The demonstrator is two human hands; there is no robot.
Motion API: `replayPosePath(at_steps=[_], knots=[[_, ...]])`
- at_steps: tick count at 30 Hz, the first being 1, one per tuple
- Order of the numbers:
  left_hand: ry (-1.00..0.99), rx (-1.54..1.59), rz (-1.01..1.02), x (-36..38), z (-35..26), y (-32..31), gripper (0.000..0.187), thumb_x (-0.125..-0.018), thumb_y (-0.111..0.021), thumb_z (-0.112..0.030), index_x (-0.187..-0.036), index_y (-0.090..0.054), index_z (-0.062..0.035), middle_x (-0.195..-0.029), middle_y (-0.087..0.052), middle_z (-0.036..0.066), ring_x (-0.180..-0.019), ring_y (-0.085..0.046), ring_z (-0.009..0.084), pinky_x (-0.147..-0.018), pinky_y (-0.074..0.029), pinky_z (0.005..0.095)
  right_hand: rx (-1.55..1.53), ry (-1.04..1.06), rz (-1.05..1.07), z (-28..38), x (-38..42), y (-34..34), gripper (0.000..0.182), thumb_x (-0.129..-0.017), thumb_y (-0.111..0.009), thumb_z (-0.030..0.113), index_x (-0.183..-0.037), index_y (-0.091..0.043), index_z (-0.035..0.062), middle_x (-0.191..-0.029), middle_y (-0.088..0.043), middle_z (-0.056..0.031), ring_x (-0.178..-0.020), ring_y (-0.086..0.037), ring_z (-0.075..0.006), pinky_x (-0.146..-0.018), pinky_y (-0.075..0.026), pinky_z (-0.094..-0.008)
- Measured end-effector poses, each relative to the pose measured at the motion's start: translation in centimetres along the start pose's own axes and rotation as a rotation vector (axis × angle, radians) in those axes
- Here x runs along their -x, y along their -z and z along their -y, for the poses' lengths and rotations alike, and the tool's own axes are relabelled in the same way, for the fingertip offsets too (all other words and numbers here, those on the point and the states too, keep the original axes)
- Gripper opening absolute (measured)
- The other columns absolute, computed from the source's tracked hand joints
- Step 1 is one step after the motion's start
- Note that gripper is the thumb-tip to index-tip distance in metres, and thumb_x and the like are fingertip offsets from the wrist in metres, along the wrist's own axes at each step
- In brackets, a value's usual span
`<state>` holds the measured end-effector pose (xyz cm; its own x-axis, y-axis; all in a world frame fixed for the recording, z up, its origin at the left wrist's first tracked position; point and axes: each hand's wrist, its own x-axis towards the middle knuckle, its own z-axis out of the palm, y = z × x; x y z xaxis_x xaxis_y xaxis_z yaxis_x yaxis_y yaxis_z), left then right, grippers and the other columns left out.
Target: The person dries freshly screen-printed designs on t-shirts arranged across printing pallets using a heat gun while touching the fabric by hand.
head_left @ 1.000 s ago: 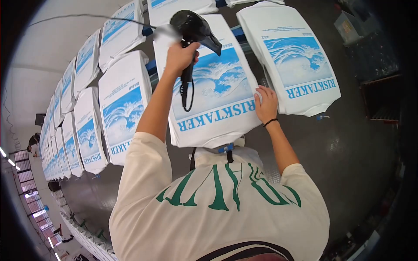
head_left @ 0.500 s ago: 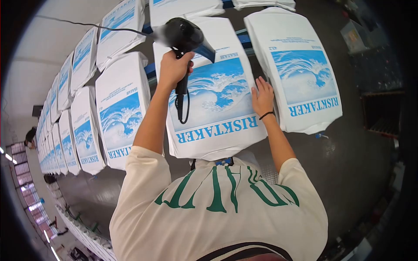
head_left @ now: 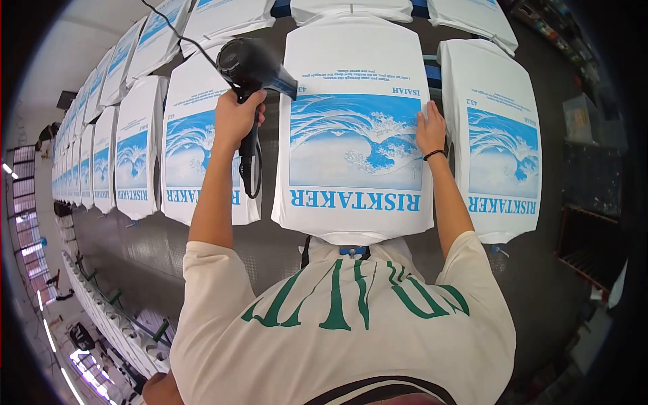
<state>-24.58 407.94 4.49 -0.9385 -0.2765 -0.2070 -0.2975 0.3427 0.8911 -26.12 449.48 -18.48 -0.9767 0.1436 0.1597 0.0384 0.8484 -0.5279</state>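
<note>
A white T-shirt (head_left: 354,67) with a blue wave print and the word RISKTAKER lies flat on a board straight ahead of me. My left hand (head_left: 236,118) grips the handle of a black hair dryer (head_left: 253,62), held over the shirt's left edge with its nozzle aimed at the print. The dryer's cord (head_left: 177,32) runs off to the upper left. My right hand (head_left: 430,131), a black band at the wrist, rests flat on the shirt's right edge beside the wave.
More identical printed shirts lie on boards: one close on the right (head_left: 499,135), one close on the left (head_left: 192,142), and a long row (head_left: 88,162) running far left. A dark rack (head_left: 587,243) stands at the right. Dark floor lies below the boards.
The dryer in my left hand has swung from above the print to the shirt's left edge. My right hand slid up the shirt's right edge. The view has turned square to the shirt.
</note>
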Motion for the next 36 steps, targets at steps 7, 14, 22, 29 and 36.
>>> replayPosePath(at_steps=[7,14,22,29,36], knots=[[-0.029,-0.009,0.016,-2.4,-2.4,-5.3,0.025,-0.082,-0.071,-0.018,-0.085,-0.064,0.0052,-0.068,-0.066,0.009,-0.055,-0.062,0.0147,-0.053,-0.05,0.0284,-0.099,-0.035,0.07,0.1,-1.0,-0.1,0.056,-0.1,-0.048,0.031,-0.148,-0.039,0.0019,-0.154,-0.039,-0.0144,-0.131,-0.047,-0.0376,-0.108,-0.039,-0.0441],[-0.034,0.071,0.185,1.0,-8.0,-17.9,0.023,-0.084,-0.073,-0.016,-0.085,-0.063,0.0051,-0.067,-0.065,0.009,-0.052,-0.061,0.0135,-0.048,-0.049,0.0274,-0.309,0.045,0.083,-1.4,-2.1,0.5,0.05,-0.1,-0.048,0.026,-0.142,-0.045,-0.0014,-0.144,-0.048,-0.0222,-0.128,-0.049,-0.0396,-0.108,-0.04,-0.0428],[-0.046,0.022,0.236,5.5,-10.2,-21.4,0.02,-0.084,-0.071,-0.015,-0.083,-0.061,0.0029,-0.068,-0.064,0.008,-0.052,-0.06,0.0128,-0.049,-0.049,0.0272,-0.348,0.078,0.077,-3.1,-3.2,1.5,0.044,-0.1,-0.047,0.022,-0.136,-0.051,-0.0023,-0.139,-0.054,-0.0217,-0.126,-0.052,-0.0386,-0.107,-0.041,-0.043],[-0.008,0.051,0.175,7.3,-10.1,-21.1,0.022,-0.084,-0.072,-0.015,-0.088,-0.062,0.0048,-0.068,-0.064,0.008,-0.051,-0.059,0.0126,-0.049,-0.049,0.026,-0.543,-0.082,0.038,-3.1,-3.9,1.8,0.041,-0.1,-0.048,0.021,-0.13,-0.056,-0.0057,-0.131,-0.059,-0.0248,-0.123,-0.054,-0.0406,-0.106,-0.042,-0.0413],[0.111,0.142,0.169,10.8,-8.0,-17.2,0.022,-0.085,-0.072,-0.014,-0.089,-0.062,0.0047,-0.067,-0.063,0.006,-0.051,-0.059,0.0122,-0.048,-0.047,0.026,-0.53,0.249,-0.221,-3.4,-1.0,6.9,0.022,-0.098,-0.056,0.015,-0.108,-0.07,0.0018,-0.12,-0.067,-0.0127,-0.12,-0.057,-0.0344,-0.102,-0.044,-0.0425]])
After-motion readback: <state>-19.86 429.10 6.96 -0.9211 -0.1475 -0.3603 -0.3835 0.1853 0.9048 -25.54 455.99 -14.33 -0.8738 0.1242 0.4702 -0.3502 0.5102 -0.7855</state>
